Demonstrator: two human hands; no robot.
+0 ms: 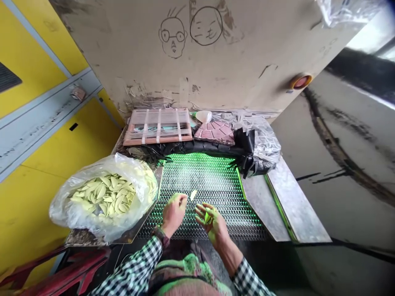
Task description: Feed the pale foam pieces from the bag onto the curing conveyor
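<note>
My left hand (pixel 174 213) hovers over the metal mesh belt (pixel 182 181), its fingers curled in and closed. Whatever they may hold is hidden. Just to its right, one pale yellow-green half-moon piece (pixel 193 195) lies on the mesh. My right hand (pixel 215 226) is turned palm up, fingers half bent around similar yellow-green half-moon pieces (pixel 208 216); how many is unclear. To the left, a clear plastic bag (pixel 63 201) stands open, filled with a heap of such half-moon pieces (pixel 106 193).
Behind the belt opening, black plastic sheeting (pixel 212 149) hangs below a taped flat bundle (pixel 157 127) and a pink segmented slab (pixel 215 132). A red button (pixel 301 82) projects from the panel. Metal plates (pixel 296 201) flank the belt; a red stool (pixel 77 267) is lower left.
</note>
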